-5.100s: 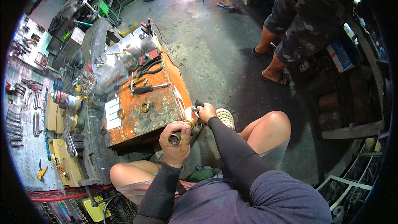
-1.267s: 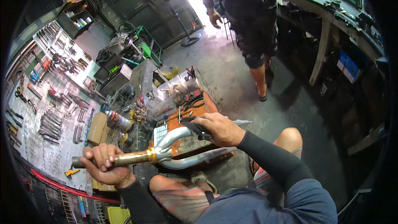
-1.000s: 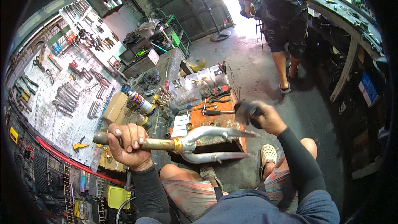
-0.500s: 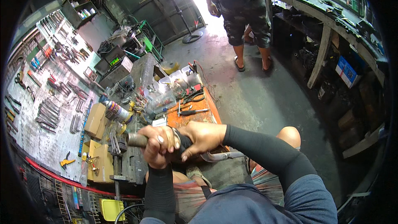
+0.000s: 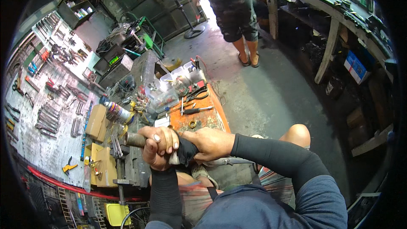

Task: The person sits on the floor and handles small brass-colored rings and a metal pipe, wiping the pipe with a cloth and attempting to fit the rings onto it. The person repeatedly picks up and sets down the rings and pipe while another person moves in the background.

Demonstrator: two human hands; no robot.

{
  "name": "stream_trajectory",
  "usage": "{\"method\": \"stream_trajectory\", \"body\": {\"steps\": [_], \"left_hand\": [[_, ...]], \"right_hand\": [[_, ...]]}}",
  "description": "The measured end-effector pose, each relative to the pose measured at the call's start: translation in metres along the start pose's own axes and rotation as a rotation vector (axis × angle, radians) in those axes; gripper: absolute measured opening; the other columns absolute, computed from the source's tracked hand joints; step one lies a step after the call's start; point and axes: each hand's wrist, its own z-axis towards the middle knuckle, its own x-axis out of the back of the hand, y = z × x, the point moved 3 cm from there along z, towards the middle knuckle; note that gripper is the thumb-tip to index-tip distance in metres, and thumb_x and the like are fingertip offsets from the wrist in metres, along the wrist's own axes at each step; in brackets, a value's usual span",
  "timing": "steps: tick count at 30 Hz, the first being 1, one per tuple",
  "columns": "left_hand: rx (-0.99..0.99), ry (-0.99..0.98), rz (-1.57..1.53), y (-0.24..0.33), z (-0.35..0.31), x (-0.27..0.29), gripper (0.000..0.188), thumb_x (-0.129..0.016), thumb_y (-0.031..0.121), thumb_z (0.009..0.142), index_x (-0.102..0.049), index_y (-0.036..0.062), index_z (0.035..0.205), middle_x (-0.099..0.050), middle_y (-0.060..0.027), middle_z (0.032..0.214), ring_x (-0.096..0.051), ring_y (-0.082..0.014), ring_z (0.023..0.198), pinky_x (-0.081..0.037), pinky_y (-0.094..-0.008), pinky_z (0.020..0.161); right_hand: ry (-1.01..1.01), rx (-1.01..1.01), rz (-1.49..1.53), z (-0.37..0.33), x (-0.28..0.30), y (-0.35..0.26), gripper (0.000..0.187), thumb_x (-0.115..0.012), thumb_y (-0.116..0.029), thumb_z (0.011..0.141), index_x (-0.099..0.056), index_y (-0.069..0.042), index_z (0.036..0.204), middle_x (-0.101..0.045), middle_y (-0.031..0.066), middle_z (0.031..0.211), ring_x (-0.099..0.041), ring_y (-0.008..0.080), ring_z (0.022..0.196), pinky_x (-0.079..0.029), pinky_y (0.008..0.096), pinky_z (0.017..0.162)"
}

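My left hand is wrapped round a dull metal tube, whose bare end sticks out to the left past the fingers. My right hand is closed on a black cloth bunched against the tube just right of the left hand. A paler patch shows under the cloth; I cannot tell whether it is cloth or metal. Behind my hands, on the orange worktop, lie a brass-coloured ring, a black-handled screwdriver and black-handled pliers.
A vise and cardboard boxes stand left of my hands, near a spray can. Hand tools hang on a pale board. Another person stands by the doorway. A long workbench runs along the right.
My right hand has shifted slightly right, and more of the black cloth shows between my hands. The brass-coloured ring has come into view. The other person's feet are closer together.
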Motion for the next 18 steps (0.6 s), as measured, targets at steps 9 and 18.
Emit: {"method": "stream_trajectory", "body": {"steps": [9, 18], "left_hand": [[-0.031, -0.014, -0.231, 0.026, 0.007, 0.014, 0.024, -0.068, 0.029, 0.112, -0.064, 0.0067, 0.106, -0.046, 0.0046, 0.054, -0.050, -0.0113, 0.048, -0.055, -0.0328, 0.054], [0.043, -0.266, -0.226, 0.010, 0.001, -0.009, 0.020, -0.077, 0.017, 0.104, -0.067, 0.0001, 0.100, -0.060, -0.0032, 0.061, -0.062, -0.0189, 0.054, -0.058, -0.0398, 0.058]], "right_hand": [[0.311, -0.040, 0.408, 0.013, 0.050, 0.102, 0.030, -0.076, -0.025, 0.105, -0.076, 0.000, 0.122, -0.081, 0.0061, 0.107, -0.074, 0.0180, 0.094, -0.060, 0.0377, 0.093], [-0.046, 0.286, 0.212, 0.003, -0.026, 0.012, 0.064, -0.086, -0.013, 0.082, -0.058, -0.001, 0.138, -0.076, 0.0243, 0.100, -0.075, 0.0435, 0.094, -0.059, 0.0510, 0.086]]}}
